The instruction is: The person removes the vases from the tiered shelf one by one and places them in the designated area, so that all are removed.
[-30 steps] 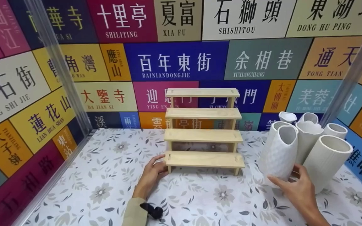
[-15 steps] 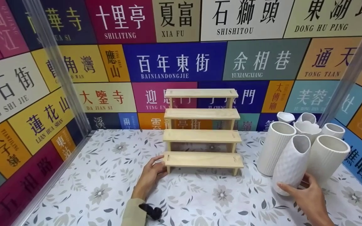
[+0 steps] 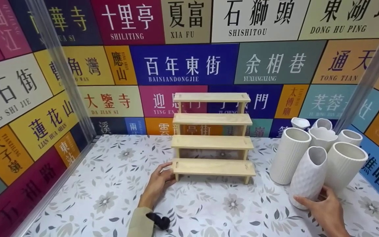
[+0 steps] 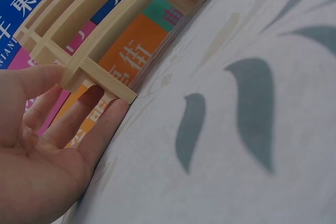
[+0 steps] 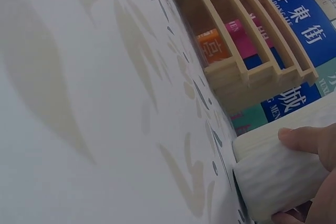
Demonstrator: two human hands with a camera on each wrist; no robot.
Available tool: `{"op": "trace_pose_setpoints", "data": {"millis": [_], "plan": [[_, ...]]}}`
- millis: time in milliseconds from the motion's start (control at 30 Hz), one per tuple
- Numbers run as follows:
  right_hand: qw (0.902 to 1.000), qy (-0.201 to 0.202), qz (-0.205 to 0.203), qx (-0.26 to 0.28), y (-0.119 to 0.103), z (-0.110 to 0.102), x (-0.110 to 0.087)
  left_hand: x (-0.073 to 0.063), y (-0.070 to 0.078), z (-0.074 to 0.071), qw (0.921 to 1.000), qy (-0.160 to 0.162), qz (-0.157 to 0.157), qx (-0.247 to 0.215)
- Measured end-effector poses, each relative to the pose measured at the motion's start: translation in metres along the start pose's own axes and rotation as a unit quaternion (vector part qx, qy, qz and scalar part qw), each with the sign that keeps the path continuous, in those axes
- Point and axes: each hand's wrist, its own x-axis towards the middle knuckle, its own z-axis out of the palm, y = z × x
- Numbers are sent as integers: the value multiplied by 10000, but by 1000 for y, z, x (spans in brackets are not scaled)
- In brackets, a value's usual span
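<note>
In the head view, a four-step wooden display stand [image 3: 213, 166] rises mid-table. My left hand [image 3: 158, 182] is at its lower left corner. The left wrist view shows the thumb [image 4: 44, 80] against the end of the lowest step and fingers at the front leg [image 4: 107, 80]. At right, my right hand [image 3: 327, 207] grips the lower part of a white dimpled vase [image 3: 308, 179] with a slanted mouth, thumb on its left and fingers partly hidden behind it. The right wrist view shows the vase base [image 5: 262, 190] close over the tablecloth.
Behind the held vase, several pale vases cluster: a ribbed cylinder [image 3: 286, 161], a wide one [image 3: 345, 164] and a wavy-rimmed one [image 3: 322, 135]. A flower-patterned cloth [image 3: 110, 184] covers the table. Walls of coloured signs [image 3: 183, 64] stand behind and at the sides.
My right hand has brought the dimpled vase right and toward me, out from in front of the ribbed cylinder. The left hand and the stand keep their places.
</note>
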Motion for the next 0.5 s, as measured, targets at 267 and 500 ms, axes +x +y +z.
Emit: {"op": "trace_pose_setpoints", "data": {"millis": [267, 500], "plan": [[9992, 264, -259, -123, 0, -2, -3, -1, 2, 1, 10000, -44, -60, -49], [9966, 660, -468, 139, -7, -5, -9, -2, 2, 2, 10000, -3, -27, 4]]}}
